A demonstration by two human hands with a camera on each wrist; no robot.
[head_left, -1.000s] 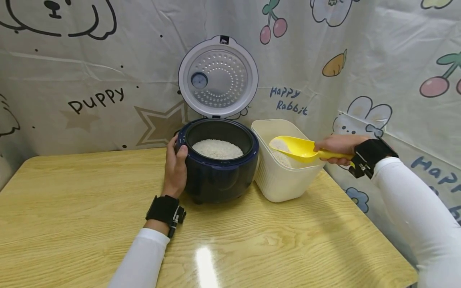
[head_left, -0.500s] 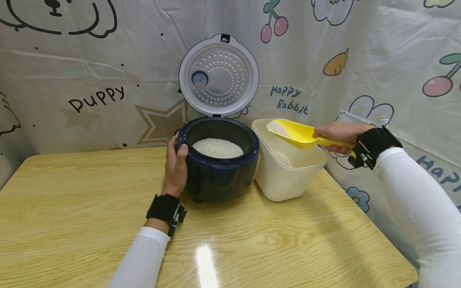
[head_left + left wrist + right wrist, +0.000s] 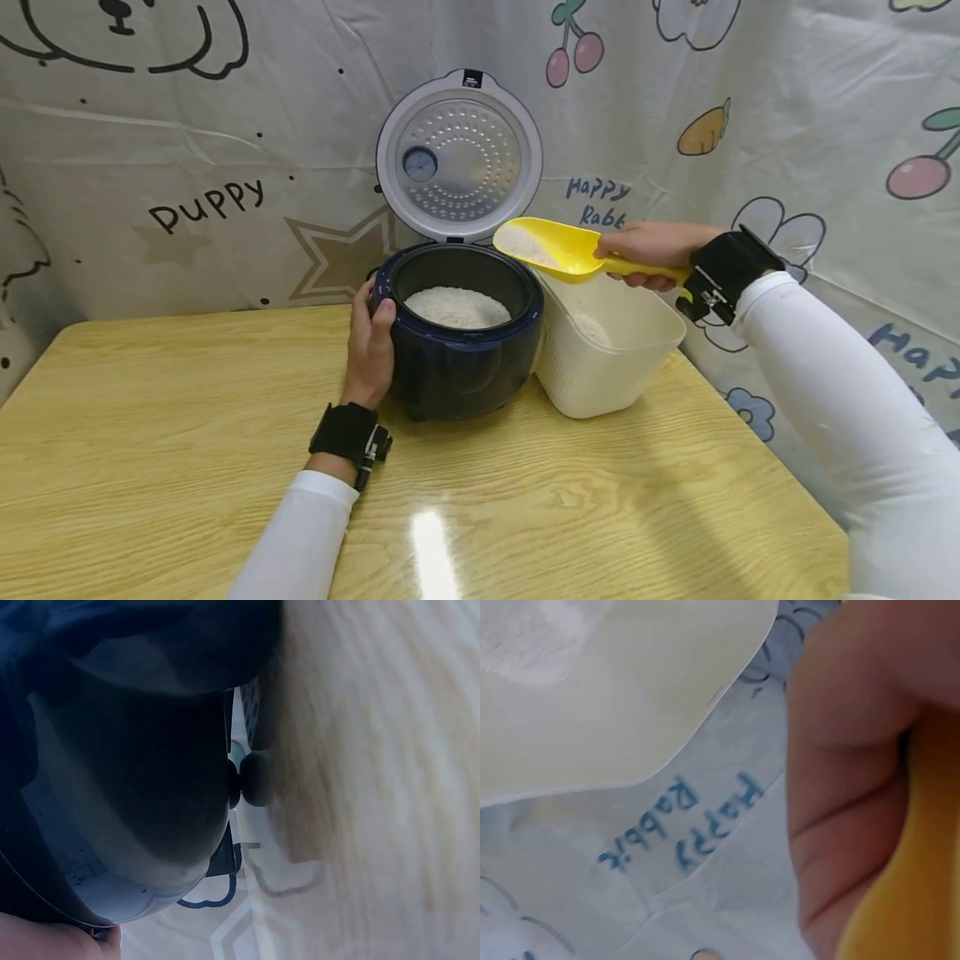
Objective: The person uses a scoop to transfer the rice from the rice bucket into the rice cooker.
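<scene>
A dark blue rice cooker [image 3: 465,371] stands on the table, its round lid [image 3: 465,171] raised. White rice [image 3: 459,307] lies in its pot. My left hand [image 3: 367,350] rests against the cooker's left side, thumb toward the front; in the left wrist view only a bit of the hand [image 3: 56,937] shows beside the cooker body [image 3: 142,787]. My right hand [image 3: 656,250] grips the handle of a yellow scoop [image 3: 566,248] holding some rice. The scoop's tip is above the cooker's right rim. In the right wrist view, curled fingers [image 3: 847,795] wrap the yellow handle [image 3: 915,885].
A cream ribbed bin [image 3: 600,379] with rice inside stands right of the cooker, under the right hand. The wooden table [image 3: 187,433] ends at the right, close to the bin. A printed cloth [image 3: 322,125] hangs behind, near the lid.
My right hand has lifted the rice-bearing scoop out of the bin and moved it up and left to the cooker's right rim. The left hand keeps its place on the cooker.
</scene>
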